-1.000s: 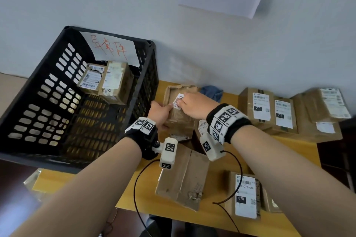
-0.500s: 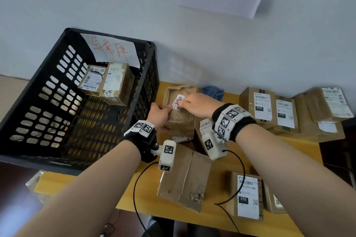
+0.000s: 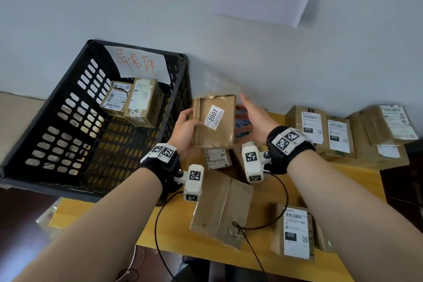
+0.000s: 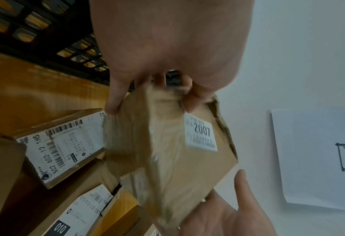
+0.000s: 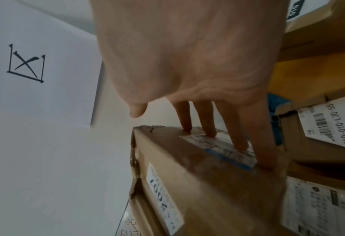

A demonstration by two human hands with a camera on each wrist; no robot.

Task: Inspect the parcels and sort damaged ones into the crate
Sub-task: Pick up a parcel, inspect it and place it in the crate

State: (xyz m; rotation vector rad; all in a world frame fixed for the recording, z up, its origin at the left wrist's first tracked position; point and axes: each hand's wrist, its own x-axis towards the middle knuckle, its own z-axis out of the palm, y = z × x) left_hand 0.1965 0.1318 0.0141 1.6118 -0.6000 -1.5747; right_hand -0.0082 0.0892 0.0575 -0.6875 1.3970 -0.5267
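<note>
The left hand (image 3: pixel 185 131) grips the torn parcel (image 3: pixel 215 121) by its left edge, fingers curled around the cardboard, and holds it raised above the table (image 3: pixel 357 178). The parcel's top edge is ripped, and its white label (image 3: pixel 214 117) reads 2007. The right hand (image 3: pixel 255 119) is open, its straight fingers (image 5: pixel 240 138) laid flat against the parcel's right face. Left of the left hand stands the black crate (image 3: pixel 57 121), which contains two boxed parcels (image 3: pixel 132 101). Beyond the right hand, a row of labelled parcels (image 3: pixel 320 130) lies on the table. Near the wrists lie a flattened cardboard piece (image 3: pixel 222 208) and a parcel marked 070 (image 3: pixel 295 233).
</note>
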